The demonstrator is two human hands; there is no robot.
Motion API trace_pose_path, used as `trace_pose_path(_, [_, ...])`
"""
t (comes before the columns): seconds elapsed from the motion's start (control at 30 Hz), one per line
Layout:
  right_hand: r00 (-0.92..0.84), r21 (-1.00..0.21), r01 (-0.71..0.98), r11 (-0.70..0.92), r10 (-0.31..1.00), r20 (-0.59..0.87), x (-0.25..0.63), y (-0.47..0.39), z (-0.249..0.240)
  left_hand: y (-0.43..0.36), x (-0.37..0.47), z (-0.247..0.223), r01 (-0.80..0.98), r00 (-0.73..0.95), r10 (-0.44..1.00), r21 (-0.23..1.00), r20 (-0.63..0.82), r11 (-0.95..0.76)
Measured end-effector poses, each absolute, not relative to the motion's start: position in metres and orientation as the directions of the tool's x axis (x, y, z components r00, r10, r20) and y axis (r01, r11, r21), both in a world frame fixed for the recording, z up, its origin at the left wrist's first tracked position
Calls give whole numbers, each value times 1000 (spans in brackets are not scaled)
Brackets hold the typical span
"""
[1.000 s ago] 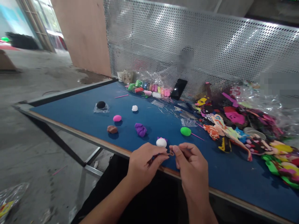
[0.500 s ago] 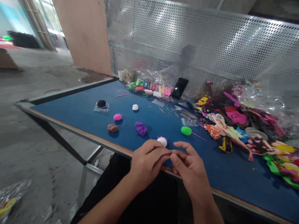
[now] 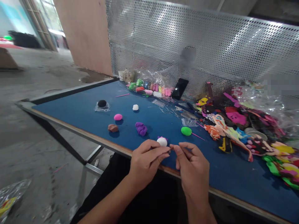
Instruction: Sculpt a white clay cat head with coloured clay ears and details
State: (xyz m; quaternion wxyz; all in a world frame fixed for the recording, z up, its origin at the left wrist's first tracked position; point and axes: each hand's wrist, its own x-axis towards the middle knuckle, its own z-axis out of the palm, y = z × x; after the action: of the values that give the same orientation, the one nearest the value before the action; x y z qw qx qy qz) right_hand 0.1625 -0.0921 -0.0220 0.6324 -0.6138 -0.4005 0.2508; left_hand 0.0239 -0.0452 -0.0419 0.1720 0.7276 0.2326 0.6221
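together, left hand (image 3: 146,160) and right hand (image 3: 192,165) pinched a tiny brown bit (image 3: 171,149), likely for shaping. hovered just before white ball (image 3: 162,142) at table (image 3: 81,109) edge.

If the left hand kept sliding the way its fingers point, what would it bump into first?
The left hand points right, at the right hand. Their fingertips nearly meet around a tiny brownish piece, so it would likely meet that and the right fingertips first.

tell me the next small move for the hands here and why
Probably keep rolling the small brown clay bit between the fingertips. Both hands, left and right, pinch it just above the table edge, and it looks too thin and unfinished to press onto the white clay figure lying just beyond them.
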Motion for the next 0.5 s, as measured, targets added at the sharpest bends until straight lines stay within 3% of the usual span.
trace_pose_path(0.2, [361, -949, 304, 87, 911, 199, 157, -99, -16, -44, 30, -49, 233, 137, 523, 485, 842, -843])
trace_pose_path(0.5, [201, -992, 87, 93, 974, 109, 168, -102, -21, -46, 25, -40, 266, 291, 564, 501, 773, -824])
